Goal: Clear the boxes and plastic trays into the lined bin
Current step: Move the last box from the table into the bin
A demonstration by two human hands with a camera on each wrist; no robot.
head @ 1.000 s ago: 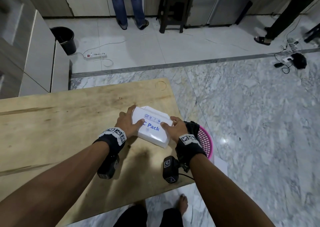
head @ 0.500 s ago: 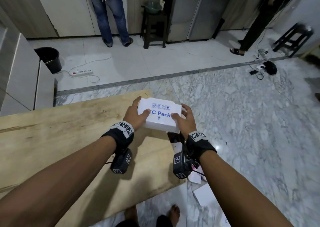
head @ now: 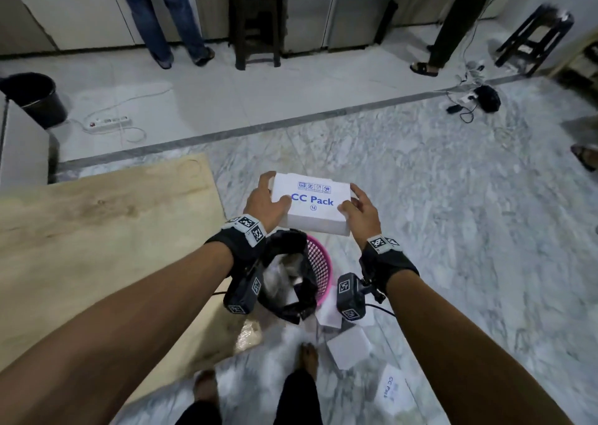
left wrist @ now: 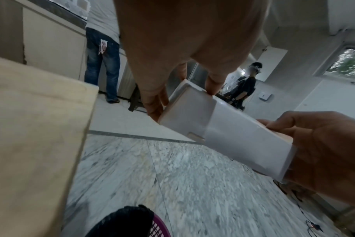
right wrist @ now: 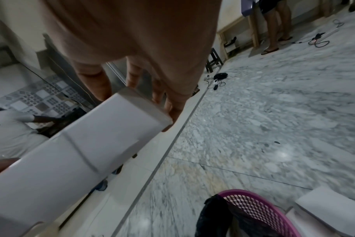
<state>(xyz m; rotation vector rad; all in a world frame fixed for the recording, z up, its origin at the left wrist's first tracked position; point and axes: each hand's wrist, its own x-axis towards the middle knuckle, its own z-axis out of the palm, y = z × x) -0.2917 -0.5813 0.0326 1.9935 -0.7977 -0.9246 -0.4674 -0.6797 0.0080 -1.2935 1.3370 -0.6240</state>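
Note:
A white box [head: 315, 203] printed "CC Pack" is held in the air past the table's right edge, above the floor. My left hand [head: 267, 203] grips its left end and my right hand [head: 357, 209] grips its right end, fingers curled over the far side. The wrist views show the box's plain underside [left wrist: 223, 136] [right wrist: 77, 157]. Just below and nearer to me stands a pink mesh bin [head: 318, 264] lined with a black bag [head: 288, 282], with crumpled plastic inside. The bin's rim shows at the bottom of both wrist views [left wrist: 160, 227] [right wrist: 259, 206].
The wooden table [head: 97, 246] fills the left. White boxes [head: 349, 347] and a "CC Pack" sheet [head: 393, 389] lie on the marble floor right of the bin. My bare feet [head: 309, 360] stand near it. A black bucket [head: 34, 99], power strip, stools and standing people are farther off.
Both hands lifted the box off the table and carried it right, beyond the table edge, to above the bin. The view swung right, so the bin and floor boxes now show.

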